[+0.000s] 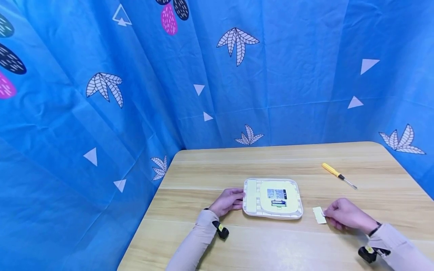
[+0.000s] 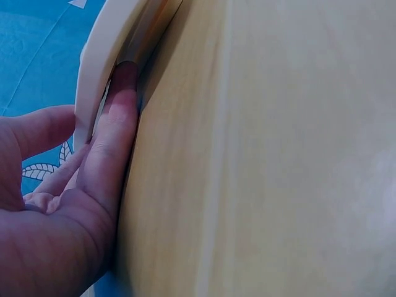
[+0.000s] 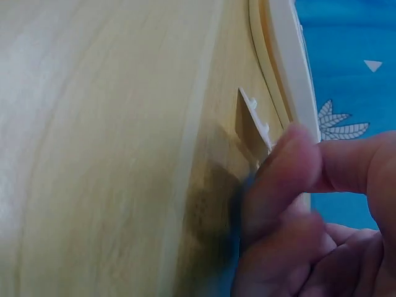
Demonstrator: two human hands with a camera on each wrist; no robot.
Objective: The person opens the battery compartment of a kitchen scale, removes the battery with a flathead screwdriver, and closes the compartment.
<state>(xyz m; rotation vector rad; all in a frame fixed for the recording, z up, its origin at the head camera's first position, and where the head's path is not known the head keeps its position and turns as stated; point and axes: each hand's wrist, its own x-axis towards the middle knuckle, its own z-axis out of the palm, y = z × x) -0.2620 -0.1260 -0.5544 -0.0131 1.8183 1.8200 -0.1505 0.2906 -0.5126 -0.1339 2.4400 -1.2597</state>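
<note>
A flat white battery-powered device [image 1: 252, 197], perhaps a scale, lies underside up on the table. Its open battery compartment shows a battery [image 1: 278, 203] below a printed label [image 1: 277, 194]. My left hand [image 1: 229, 201] pinches the device's left edge; in the left wrist view, fingers of the left hand [image 2: 93, 185] reach under the rim while the thumb touches its side. To the right of the device, my right hand [image 1: 346, 215] pinches a small pale battery cover [image 1: 319, 215] by one edge. Small clips on the cover [image 3: 255, 120] show in the right wrist view, beyond the blurred fingertips.
A yellow-handled screwdriver [image 1: 333, 172] lies behind my right hand, its tip toward the right. The wooden table [image 1: 210, 165] meets a patterned blue curtain [image 1: 288, 94] along its back and left sides.
</note>
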